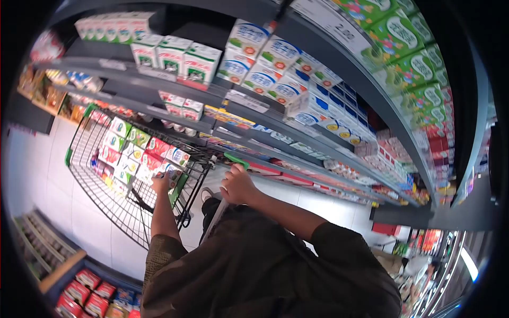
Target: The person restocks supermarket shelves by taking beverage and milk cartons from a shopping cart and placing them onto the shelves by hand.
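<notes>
Wire trolley (122, 214), one, at left on the pale tiled floor (58, 159); contents, boxed cartons (130, 151) in white, green and red, set side by side in rows, presumably so that they brace one another and leave little room to tip. Left hand (161, 184), one, reaching over the trolley's near end; its fingers lie against the nearest carton (169, 168), perhaps to steady it, though blur hides how far they are closed and whether they grip. Right hand (238, 185), one, right of the trolley; its fingers are curled closed about a green-ended handle (237, 160), apparently as an anchor while the other arm extends. Shelving (313, 40), tiered, far side and right: milk boxes (265, 77) stacked label outward, likely for easy reading, with a price card (339, 24) on the edge. Red packs (85, 291), several, near left, in a bin.
</notes>
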`<action>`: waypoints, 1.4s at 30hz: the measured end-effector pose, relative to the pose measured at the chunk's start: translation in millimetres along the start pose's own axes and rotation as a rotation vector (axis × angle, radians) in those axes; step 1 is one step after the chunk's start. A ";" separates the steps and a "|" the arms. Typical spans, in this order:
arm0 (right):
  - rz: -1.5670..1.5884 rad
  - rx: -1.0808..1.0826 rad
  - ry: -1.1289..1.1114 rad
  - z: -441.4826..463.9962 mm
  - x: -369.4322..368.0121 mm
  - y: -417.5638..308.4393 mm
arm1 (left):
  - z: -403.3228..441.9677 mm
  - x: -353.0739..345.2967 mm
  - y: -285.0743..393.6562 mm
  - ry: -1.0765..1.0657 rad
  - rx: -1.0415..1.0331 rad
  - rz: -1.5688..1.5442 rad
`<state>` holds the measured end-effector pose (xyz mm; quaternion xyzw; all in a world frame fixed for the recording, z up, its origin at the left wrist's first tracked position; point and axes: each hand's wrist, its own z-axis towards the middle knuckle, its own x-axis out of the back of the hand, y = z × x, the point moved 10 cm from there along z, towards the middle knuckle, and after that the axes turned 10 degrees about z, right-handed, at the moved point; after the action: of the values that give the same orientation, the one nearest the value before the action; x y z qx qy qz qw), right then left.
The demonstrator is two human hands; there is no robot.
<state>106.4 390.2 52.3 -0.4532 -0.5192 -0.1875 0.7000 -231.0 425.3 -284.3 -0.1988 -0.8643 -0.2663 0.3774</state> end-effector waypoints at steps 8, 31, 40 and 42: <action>-0.022 -0.026 0.001 -1.3 -4.1 6.2 | 6.8 6.5 -7.2 0.024 -0.025 -0.027; 0.175 0.125 -0.130 -6.1 8.2 5.8 | -463.4 244.9 347.0 0.575 -1.430 -0.510; 0.062 0.256 0.059 -19.5 14.0 16.5 | -505.9 227.8 448.0 0.721 -1.558 -0.384; 0.083 0.254 0.057 -18.2 13.4 17.7 | -497.5 215.5 457.2 0.661 -1.536 -0.349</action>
<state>134.8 387.1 55.6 -0.3766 -0.4994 -0.1041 0.7733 153.0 508.6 306.1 -0.1755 -0.3075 -0.8772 0.3242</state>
